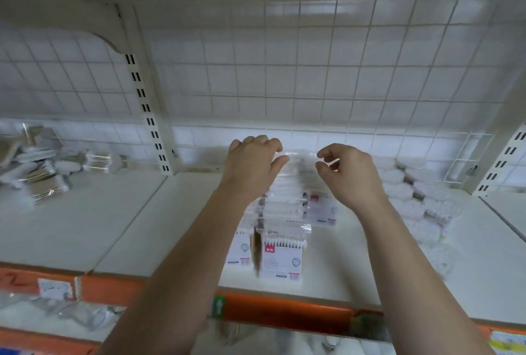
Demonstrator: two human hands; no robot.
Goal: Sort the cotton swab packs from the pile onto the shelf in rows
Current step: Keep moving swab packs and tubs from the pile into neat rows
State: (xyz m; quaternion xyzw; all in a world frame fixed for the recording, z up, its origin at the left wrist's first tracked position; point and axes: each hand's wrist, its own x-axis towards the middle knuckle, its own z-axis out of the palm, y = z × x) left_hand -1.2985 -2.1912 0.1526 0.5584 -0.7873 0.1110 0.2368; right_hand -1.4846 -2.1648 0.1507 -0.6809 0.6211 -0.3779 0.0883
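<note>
I am reaching deep into the shelf with both arms, holding one clear cotton swab pack upright between my hands. My left hand is curling its fingers over the pack's top edge, thumb pressing the near face. My right hand is pinching the opposite corner between thumb and forefinger, though blur is softening the contact there. I am gripping both ends so the floppy film is not sagging or twisting as it is meeting the row, which is running from under my wrists out toward my fingertips. I judge I am seating it at the row's far end, just short of the wire grid beyond my knuckles. The loose pile is lying just outside my right hand, within easy reach, so plenty is waiting to be sorted.
</note>
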